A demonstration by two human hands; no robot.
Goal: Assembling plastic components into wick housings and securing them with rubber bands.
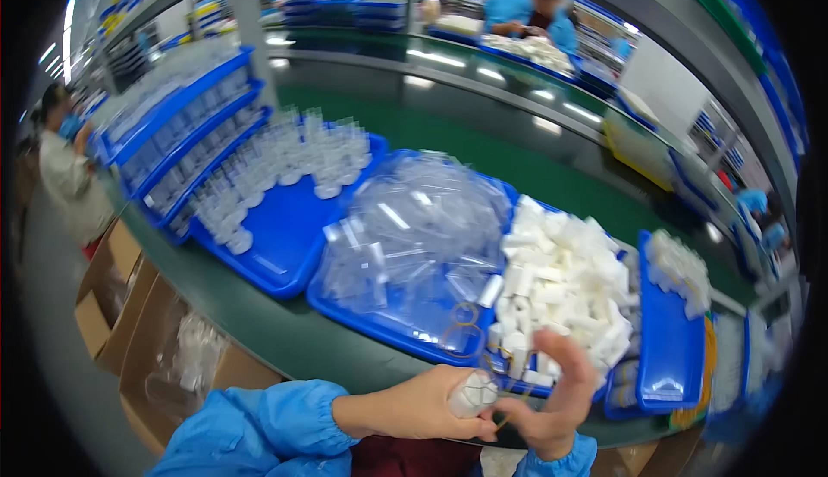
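My left hand (410, 404) is closed round a small white cylindrical piece (473, 393), its round end turned up with thin dark lines across it. Close on its right is my right hand (556, 404), thumb and forefinger curved apart. A thin yellowish rubber band (503, 419) runs at the right fingertips, beside the white piece; motion blur softens its path. Just beyond the hands, a blue tray (414, 336) holds clear plastic sleeves (423, 218) and a few loose rubber bands (467, 314). White cylindrical pieces (561, 283) are heaped to its right.
Clear cups or tubes stand in a blue tray (297, 227) at the left, beside stacked blue trays (185, 132). Another blue tray (671, 348) stands at the right. Cardboard boxes (142, 356) lie below the green bench edge. Other people work at the left and far side.
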